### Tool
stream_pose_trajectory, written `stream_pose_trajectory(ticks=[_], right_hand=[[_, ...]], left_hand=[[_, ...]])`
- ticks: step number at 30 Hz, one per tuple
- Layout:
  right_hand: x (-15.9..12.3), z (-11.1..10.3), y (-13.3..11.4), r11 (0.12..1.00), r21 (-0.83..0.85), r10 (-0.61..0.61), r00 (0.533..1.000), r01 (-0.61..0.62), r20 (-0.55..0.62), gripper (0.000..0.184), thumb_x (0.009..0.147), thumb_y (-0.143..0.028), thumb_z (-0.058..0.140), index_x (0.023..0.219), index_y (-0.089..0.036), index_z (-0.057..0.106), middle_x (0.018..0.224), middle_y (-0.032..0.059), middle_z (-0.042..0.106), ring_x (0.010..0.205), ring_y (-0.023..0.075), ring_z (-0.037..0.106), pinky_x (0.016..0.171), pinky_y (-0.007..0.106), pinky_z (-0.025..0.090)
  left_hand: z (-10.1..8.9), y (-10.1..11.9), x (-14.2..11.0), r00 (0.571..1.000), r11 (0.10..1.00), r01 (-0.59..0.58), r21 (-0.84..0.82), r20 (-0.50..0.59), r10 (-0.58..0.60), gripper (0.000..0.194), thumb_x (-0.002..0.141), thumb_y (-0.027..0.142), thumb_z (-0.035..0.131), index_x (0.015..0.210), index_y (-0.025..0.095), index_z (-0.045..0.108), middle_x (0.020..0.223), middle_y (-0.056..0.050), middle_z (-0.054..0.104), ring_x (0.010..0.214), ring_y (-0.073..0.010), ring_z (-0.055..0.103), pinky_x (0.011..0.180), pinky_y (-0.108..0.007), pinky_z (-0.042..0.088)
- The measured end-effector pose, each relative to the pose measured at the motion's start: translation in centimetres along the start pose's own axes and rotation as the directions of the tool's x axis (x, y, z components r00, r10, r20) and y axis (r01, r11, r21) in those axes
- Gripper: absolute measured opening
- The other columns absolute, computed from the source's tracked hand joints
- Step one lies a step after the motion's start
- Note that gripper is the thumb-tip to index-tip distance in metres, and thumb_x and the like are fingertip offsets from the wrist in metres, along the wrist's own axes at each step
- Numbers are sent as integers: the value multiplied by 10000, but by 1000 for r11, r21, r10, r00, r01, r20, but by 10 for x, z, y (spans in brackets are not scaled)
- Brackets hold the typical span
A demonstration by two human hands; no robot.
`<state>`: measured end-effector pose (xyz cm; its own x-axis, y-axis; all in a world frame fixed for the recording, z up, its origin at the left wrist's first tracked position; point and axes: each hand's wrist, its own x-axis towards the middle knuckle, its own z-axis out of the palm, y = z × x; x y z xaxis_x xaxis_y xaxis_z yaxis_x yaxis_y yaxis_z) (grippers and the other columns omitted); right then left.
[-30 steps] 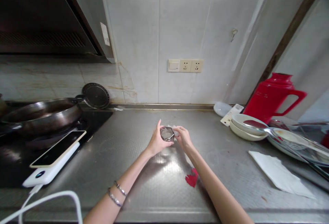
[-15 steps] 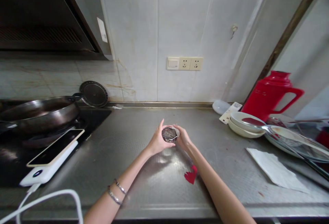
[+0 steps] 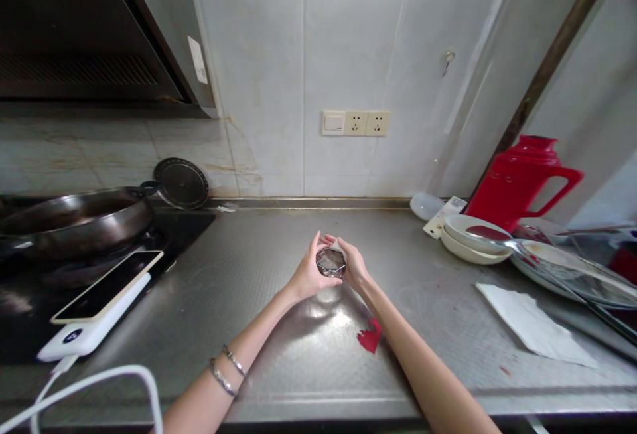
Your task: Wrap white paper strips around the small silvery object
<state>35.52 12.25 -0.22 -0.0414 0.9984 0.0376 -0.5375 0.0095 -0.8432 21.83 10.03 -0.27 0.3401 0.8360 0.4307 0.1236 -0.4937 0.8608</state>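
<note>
Over the middle of the metal counter, my left hand [image 3: 308, 269] is wrapped round a small, round, see-through glass [image 3: 331, 263] with a dark, faceted rim. The glass is tilted so that its round end faces me. My right hand [image 3: 353, 264] is closed against its right side, fingers curling behind it. Between those fingers and the rim shows a bit of white, perhaps tissue [image 3: 336, 245]. A torn red scrap [image 3: 369, 336] lies on the counter near my right forearm.
On the left, a pan [image 3: 79, 221] sits on the hob, near a phone [image 3: 109, 287] on a white power bank [image 3: 94, 331]. At right stand a red thermos jug [image 3: 517, 185], stacked bowls [image 3: 472, 251] and a plate [image 3: 527, 268]; a white paper sheet [image 3: 535, 324] lies in front.
The glass has tipped slightly and moved a little right, showing more of its rim. My right fingers have shifted along its far side, and the white bit shows differently.
</note>
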Motion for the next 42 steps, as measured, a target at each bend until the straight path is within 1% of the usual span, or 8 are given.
stream_pose_trajectory(ticks=[9, 16, 20, 27, 30, 35, 38, 42], right_hand=[[4, -6, 6, 984, -52, 171, 985, -172, -10, 387, 905, -438, 491, 930, -120, 709, 791, 99, 744, 796, 220, 708, 768, 341, 553], [4, -3, 10, 988, -135, 73, 997, -76, -24, 438, 893, -494, 474, 918, -140, 731, 823, 99, 752, 870, 237, 702, 855, 372, 529], [3, -1, 16, 984, -179, -27, 999, 19, -42, 468, 835, -555, 512, 962, -159, 728, 891, 83, 754, 921, 243, 689, 910, 381, 495], [0, 4, 23, 987, -150, -74, 995, 63, -68, 388, 735, -506, 621, 905, -174, 728, 889, 52, 752, 843, 219, 685, 809, 324, 516], [2, 0, 19, 982, -174, -89, 993, 74, -79, 345, 734, -465, 635, 890, -172, 729, 856, 51, 752, 824, 220, 688, 770, 315, 521], [4, -7, 4, 986, -162, -40, 995, 24, -96, 286, 769, -422, 608, 812, -164, 722, 757, 62, 748, 745, 229, 698, 691, 326, 539], [3, -5, -4, 992, -127, 19, 998, -25, -53, 252, 792, -371, 588, 788, -157, 720, 739, 70, 747, 697, 224, 699, 681, 329, 551], [-1, 2, -6, 994, -74, 80, 996, -82, -29, 274, 821, -355, 560, 771, -139, 722, 690, 83, 738, 698, 233, 699, 694, 337, 560]], left_hand=[[7, -9, -3, 999, 995, 14, 98, -46, -10, 1210, 562, 208, 836, 1501, 215, 73, 1332, -172, 491, 1215, -313, 511, 1066, -536, 357], [8, -13, -2, 984, 957, -62, 282, -144, 107, 1150, 587, 242, 822, 1489, 226, 108, 1253, -131, 537, 1188, -308, 499, 1031, -537, 379], [9, -15, -2, 965, 925, -16, 379, -238, 114, 1121, 596, 266, 814, 1479, 184, 130, 1216, -150, 538, 1155, -310, 505, 991, -518, 409], [16, -14, -6, 947, 946, 66, 318, -319, 41, 1127, 561, 289, 830, 1469, 177, 172, 1224, -165, 516, 1210, -352, 456, 1018, -532, 364], [16, -12, -4, 961, 970, 70, 233, -278, -2, 1148, 540, 274, 829, 1474, 177, 168, 1274, -171, 493, 1242, -354, 441, 1050, -539, 333], [3, -5, 3, 995, 997, 69, 19, -74, -67, 1060, 577, 251, 813, 1459, 160, 232, 1320, -183, 508, 1222, -314, 506, 1076, -502, 346], [-2, -6, 6, 989, 991, 132, 7, -76, -131, 1054, 517, 308, 867, 1414, 152, 336, 1308, -188, 519, 1245, -342, 483, 1084, -522, 332], [-1, -14, 5, 997, 998, 40, 56, -76, -36, 825, 513, 357, 877, 1244, 180, 536, 1244, -144, 540, 1219, -329, 492, 1071, -514, 348]])
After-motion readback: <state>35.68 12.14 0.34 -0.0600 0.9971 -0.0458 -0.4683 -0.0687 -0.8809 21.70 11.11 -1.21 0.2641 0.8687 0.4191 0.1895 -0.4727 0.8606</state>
